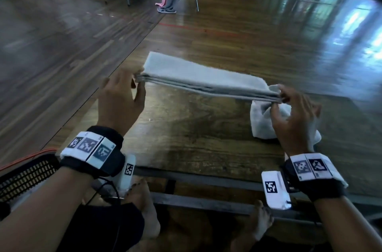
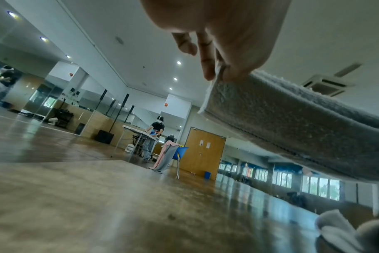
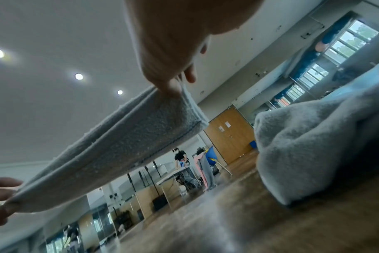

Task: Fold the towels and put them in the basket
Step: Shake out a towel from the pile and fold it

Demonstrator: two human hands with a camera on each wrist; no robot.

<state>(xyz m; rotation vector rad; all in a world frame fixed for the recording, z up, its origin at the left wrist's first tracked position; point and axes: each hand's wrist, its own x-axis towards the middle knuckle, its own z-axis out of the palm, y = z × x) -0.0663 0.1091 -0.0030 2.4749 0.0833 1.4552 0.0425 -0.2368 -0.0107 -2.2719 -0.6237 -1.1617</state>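
We've got the towel [image 1: 198, 76] up off the table [image 1: 196, 134], folded into a long strip and stretched across the middle of the frame between both hands. Our left hand [image 1: 121, 96] pinches the left end between thumb and fingertips, the other fingers loose. Our right hand [image 1: 293, 115] pinches the right end the same way, at centre right. Several layers show along the near edge.

Behind the right hand, a second towel [image 1: 266, 121] sits crumpled on the table, waiting to be folded. The basket [image 1: 26, 175] is at lower left, black mesh, beside our left forearm and below table level.

Now, the risks. These are light fingertip grips on a stacked edge, so the inner layers could slip and the fold could fan open, we'd judge. Bring the ends together unevenly and the next fold comes out skewed. The right end hangs close above the crumpled towel, and it could snag or drag it along. And the swing down to the basket could loosen the bundle.
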